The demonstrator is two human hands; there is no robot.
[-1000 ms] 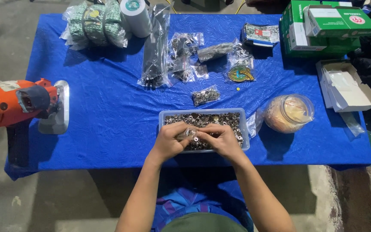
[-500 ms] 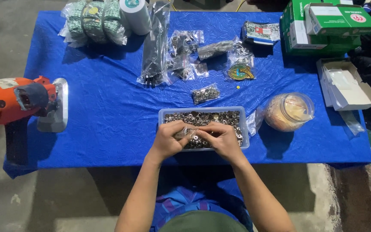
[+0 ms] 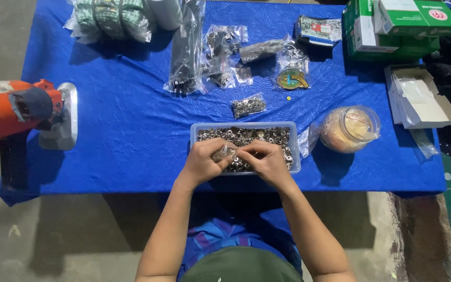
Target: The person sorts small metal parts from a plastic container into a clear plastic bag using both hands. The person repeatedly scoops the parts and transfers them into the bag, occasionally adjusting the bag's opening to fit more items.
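Little has moved: both hands stay over the tray. Left hand [image 3: 204, 159] pinches a small clear bag [image 3: 224, 153]; right hand [image 3: 267, 161] curls its fingertips at the bag's mouth, contents unclear. Beneath sits a clear plastic tray [image 3: 295, 149] of small metal fasteners [image 3: 259, 137]. Fasteners could spill if the bag slips. At three o'clock, a jar [image 3: 352, 128]; at nine, an orange power tool [image 3: 14, 107].

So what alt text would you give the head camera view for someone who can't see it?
A person's left hand and right hand meet over a clear plastic tray of small metal parts, pinching a small clear bag, on a blue-covered table with packets, green boxes and an orange power tool.
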